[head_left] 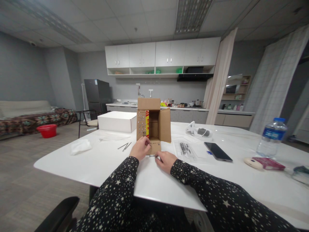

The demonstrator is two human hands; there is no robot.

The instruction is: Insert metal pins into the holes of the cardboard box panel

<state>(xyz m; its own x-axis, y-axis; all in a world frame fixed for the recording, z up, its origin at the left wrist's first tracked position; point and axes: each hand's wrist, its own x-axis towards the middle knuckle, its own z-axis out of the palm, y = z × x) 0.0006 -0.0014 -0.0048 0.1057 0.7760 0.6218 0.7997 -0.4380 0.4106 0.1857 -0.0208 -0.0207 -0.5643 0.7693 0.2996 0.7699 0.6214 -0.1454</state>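
An open brown cardboard box (153, 124) stands on the white table (101, 161), its flaps spread and small holes punched in its left and lower flaps. My left hand (140, 148) rests against the box's lower left flap, fingers curled on its edge. My right hand (166, 160) lies on the table just below the lower flap, fingertips pinching a small thin metal piece (152, 155) at the flap's edge. Both sleeves are black with white stars.
A white flat box (117, 121) sits behind left, loose metal pins (125, 146) and crumpled tissue (80, 146) to the left. A clear bag of pins (185, 149), black phone (218, 151), water bottle (271, 137) and pink packet (267, 163) lie right.
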